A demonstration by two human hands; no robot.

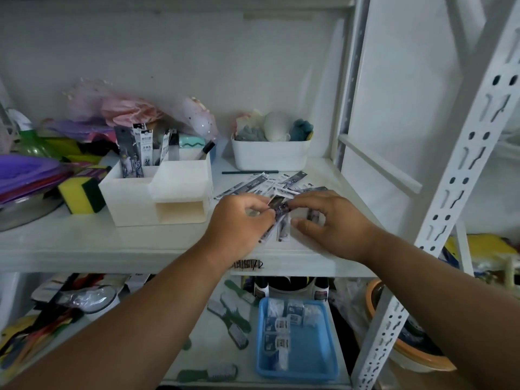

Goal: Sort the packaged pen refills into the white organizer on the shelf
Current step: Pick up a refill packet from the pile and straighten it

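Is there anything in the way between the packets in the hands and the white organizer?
Nothing visible blocks the way. The left hand and right hand hold refill packets just right of the white organizer, with only bare shelf between. Its back slots already hold upright packets, but they look to have room left.

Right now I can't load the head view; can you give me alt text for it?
Both hands, left hand and right hand, gather packaged pen refills scattered on a white shelf. To their left stands the white organizer, with several refill packs already upright in its back compartment.
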